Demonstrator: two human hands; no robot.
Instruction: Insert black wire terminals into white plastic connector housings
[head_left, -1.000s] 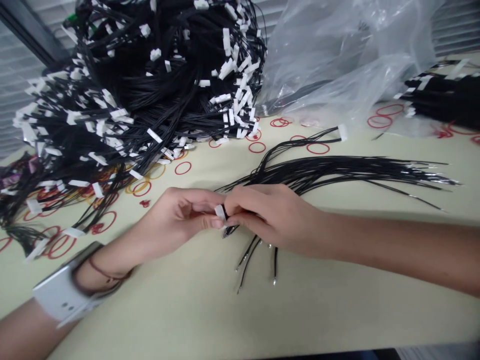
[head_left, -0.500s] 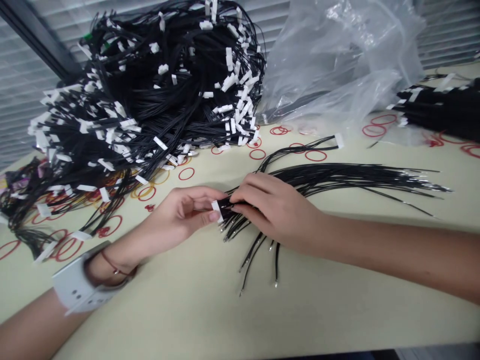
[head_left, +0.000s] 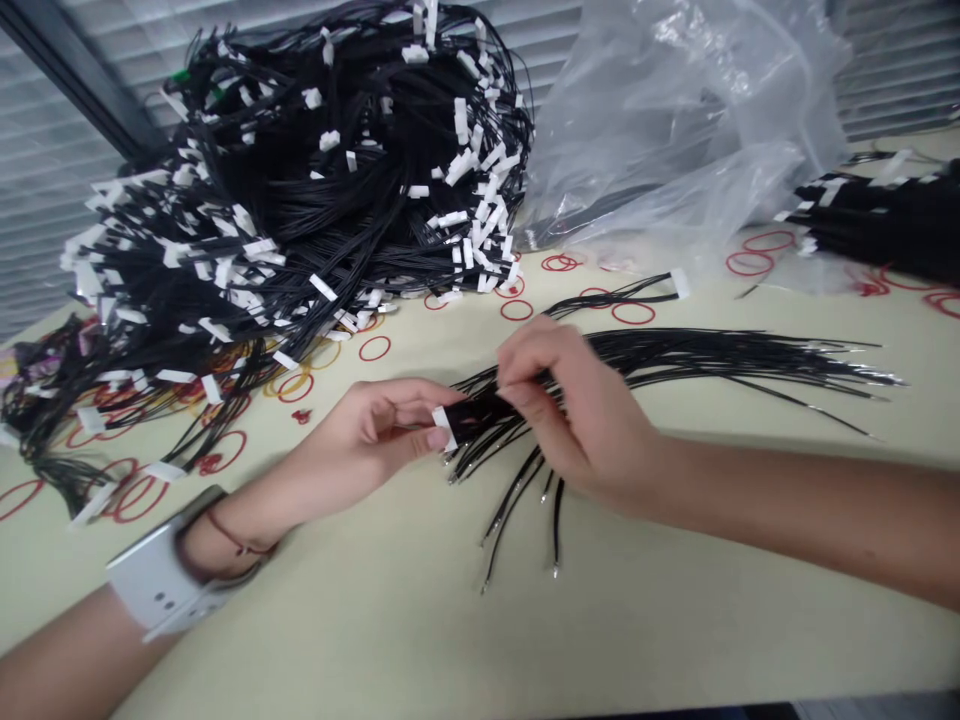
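Between its thumb and fingers, my left hand (head_left: 382, 425) grips a small white connector (head_left: 445, 429) from which black wires run to the right. My right hand (head_left: 577, 405) is raised just over the wires, thumb and index finger closed in a pinch; whatever sits in the pinch, if anything, is too small to make out. Beneath it a loose bundle of black wires (head_left: 720, 355) lies on the table, silvery metal ends at the far right. Several shorter wire ends with metal tips (head_left: 555, 570) fan out below the right hand.
A big heap of black cables with white connectors (head_left: 337, 200) fills the back left. Behind the bundle stands a clear plastic bag (head_left: 690, 130). Red rubber bands (head_left: 375, 348) are scattered over the table (head_left: 375, 620). Another dark cable pile (head_left: 892, 220) lies at the right.
My right hand has lifted off the wires near the connector and moved a little right and up, its fingers pinched. My left hand keeps its hold on the connector.
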